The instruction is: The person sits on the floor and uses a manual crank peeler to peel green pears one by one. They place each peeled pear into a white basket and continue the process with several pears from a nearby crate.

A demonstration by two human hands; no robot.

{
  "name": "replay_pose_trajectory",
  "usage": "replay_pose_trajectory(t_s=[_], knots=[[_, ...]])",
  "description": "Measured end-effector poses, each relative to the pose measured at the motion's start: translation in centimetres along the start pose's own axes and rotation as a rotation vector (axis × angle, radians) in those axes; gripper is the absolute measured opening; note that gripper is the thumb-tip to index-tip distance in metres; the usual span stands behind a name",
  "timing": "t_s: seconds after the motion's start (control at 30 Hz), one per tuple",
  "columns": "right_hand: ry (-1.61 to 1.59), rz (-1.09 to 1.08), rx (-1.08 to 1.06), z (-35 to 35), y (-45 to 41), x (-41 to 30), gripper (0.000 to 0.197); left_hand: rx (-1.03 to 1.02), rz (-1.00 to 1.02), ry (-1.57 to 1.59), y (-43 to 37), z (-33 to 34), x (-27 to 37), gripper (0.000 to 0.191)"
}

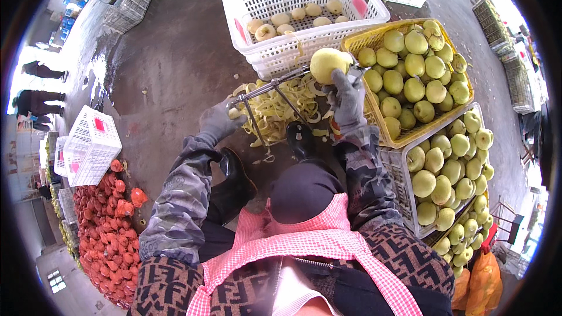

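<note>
My left hand (221, 119), in a grey glove, grips the crank end of a metal fruit-peeling stand (259, 92). A pale yellow pear (326, 66) sits at the far end of the stand's shaft. My right hand (349, 98), also gloved, is up against the pear's right side. In its fingers is a small metal peeling tool (356, 72), mostly hidden by the hand and the fruit. Curled pear peelings (281, 109) lie heaped under the shaft, and a strip of peel (300, 48) hangs by the white crate.
A white crate (281, 59) ahead holds several peeled pears. Unpeeled pears fill a yellow crate (382, 136) and a grey-white crate (397, 162) at my right. Red-wrapped fruit (107, 237) is heaped at left beside tilted white crates (94, 145). People (41, 101) stand far left.
</note>
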State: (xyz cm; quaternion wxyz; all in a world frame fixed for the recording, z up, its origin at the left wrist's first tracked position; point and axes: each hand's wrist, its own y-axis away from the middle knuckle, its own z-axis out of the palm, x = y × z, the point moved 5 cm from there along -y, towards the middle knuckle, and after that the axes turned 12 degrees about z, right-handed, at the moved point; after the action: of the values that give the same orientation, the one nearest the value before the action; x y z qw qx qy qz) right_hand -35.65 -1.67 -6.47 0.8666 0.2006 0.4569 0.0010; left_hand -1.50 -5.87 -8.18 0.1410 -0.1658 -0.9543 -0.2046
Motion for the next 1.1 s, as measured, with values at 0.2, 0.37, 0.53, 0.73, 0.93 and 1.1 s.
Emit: replay_pose_trajectory(t_s=[0.2,0.37,0.53,0.73,0.93,1.1], knots=[[0.231,-0.142,-0.312,3.3,4.9,-5.5,0.093,0.672,0.587,0.423,5.1,-6.5,11.0,0.085],[0.670,-0.155,-0.511,5.8,7.1,-6.0,0.110,0.211,0.699,0.982,3.4,-7.0,18.2,0.079],[-0.053,-0.035,-0.004,1.9,8.0,-3.7,0.056,0.325,0.385,1.314,2.6,-5.9,17.8,0.066],[0.139,-0.116,-0.160,1.8,8.6,0.2,0.066,0.492,0.532,1.463,1.7,-3.3,20.9,0.074],[0.283,-0.058,-0.111,1.1,6.5,-0.5,0.041,0.513,0.726,0.765,2.4,-3.2,19.4,0.076],[0.029,-0.021,0.195,-0.1,1.6,-2.0,0.051,0.864,0.371,0.053,5.4,-4.6,9.2,0.084]])
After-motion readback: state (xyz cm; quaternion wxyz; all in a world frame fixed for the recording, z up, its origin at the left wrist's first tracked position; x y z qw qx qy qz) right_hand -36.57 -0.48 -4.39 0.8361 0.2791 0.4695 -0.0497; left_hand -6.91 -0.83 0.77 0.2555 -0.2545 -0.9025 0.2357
